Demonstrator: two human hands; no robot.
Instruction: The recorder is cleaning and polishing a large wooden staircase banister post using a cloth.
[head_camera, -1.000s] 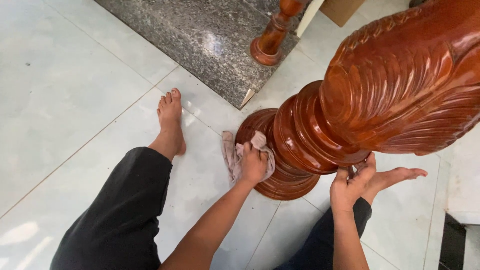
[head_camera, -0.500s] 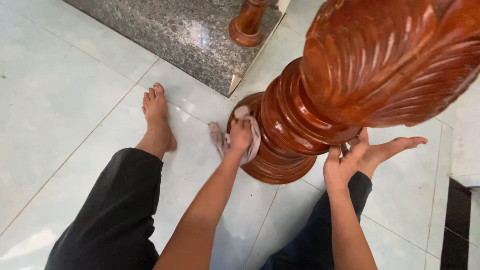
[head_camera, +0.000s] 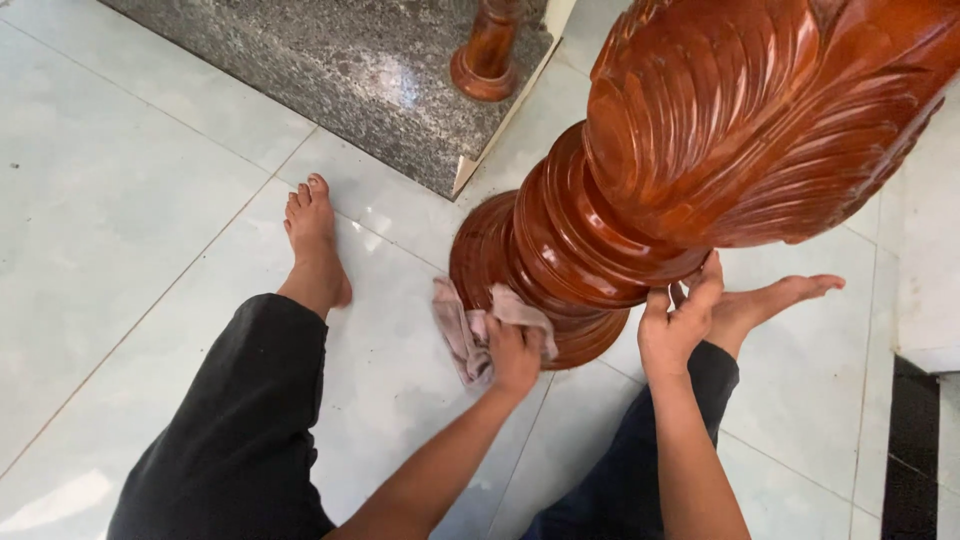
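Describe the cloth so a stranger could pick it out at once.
Find the big carved reddish wooden post standing on the pale tiled floor. At its round ringed base, the left hand presses a small crumpled cloth against the wood. It is the only soft, pinkish-grey thing there; everything around it is hard and glossy.

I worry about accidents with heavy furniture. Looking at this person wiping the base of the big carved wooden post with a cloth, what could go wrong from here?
1. The right hand is tucked under a ring of the carved wooden post; fingers might get pinched if it shifts.
2. Both bare feet lie beside the base, so any tipping could hurt them.
3. The left hand presses the cloth low against the base; it may slip on the glossy tile floor.
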